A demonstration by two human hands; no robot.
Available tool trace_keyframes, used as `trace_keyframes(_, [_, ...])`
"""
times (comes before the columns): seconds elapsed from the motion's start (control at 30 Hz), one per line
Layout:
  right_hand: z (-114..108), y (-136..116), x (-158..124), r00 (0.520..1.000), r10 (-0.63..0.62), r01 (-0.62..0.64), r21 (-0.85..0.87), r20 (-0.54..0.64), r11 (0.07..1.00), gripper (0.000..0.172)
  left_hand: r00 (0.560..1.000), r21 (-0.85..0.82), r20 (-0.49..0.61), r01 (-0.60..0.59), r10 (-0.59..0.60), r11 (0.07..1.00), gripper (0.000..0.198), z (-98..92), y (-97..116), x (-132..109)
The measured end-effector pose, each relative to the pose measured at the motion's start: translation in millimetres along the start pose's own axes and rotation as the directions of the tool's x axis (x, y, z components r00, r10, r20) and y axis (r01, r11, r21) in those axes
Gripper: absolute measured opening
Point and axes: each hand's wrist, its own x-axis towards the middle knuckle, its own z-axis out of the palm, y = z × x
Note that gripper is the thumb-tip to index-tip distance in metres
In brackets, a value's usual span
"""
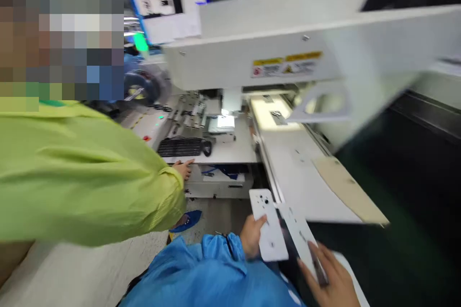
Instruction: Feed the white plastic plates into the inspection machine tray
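Observation:
My left hand grips a flat white plate by its left edge, thumb on top. The plate has rounded corners and several small dark holes near its upper end. To its right, my right hand is closed around a narrow dark strip-like piece, somewhat blurred. This piece lies over a long white panel with small slots, which runs up toward the machine's bed. Whether the right fingers also hold that panel I cannot tell. Another white rounded edge shows beyond the right hand.
A white machine beam with warning labels spans above a lit bed. A keyboard, mouse and metal parts occupy the bench behind. At left, a co-worker's yellow-green sleeve reaches in, the hand at the bench edge.

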Motion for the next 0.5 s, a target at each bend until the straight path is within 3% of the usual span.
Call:
trace_keyframes(0.13, [-18, 11, 24, 0.988, 0.127, -0.138, -0.131, -0.091, 0.982, 0.049, 0.996, 0.064, 0.022, 0.082, -0.084, 0.995, 0.057, 10.3, -4, 7])
trace_keyframes(0.27, [-24, 35, 64, 0.964, 0.259, -0.266, -0.257, -0.060, 0.929, 0.047, 0.988, 0.094, 0.027, 0.150, -0.153, 0.984, 0.058, 19.6, -8, 21])
trace_keyframes(0.5, [-20, 44, 105, 0.954, 0.299, -0.280, -0.339, 0.004, 0.898, 0.049, 0.978, 0.108, 0.025, 0.201, -0.205, 0.974, 0.056, 27.5, -9, 36])
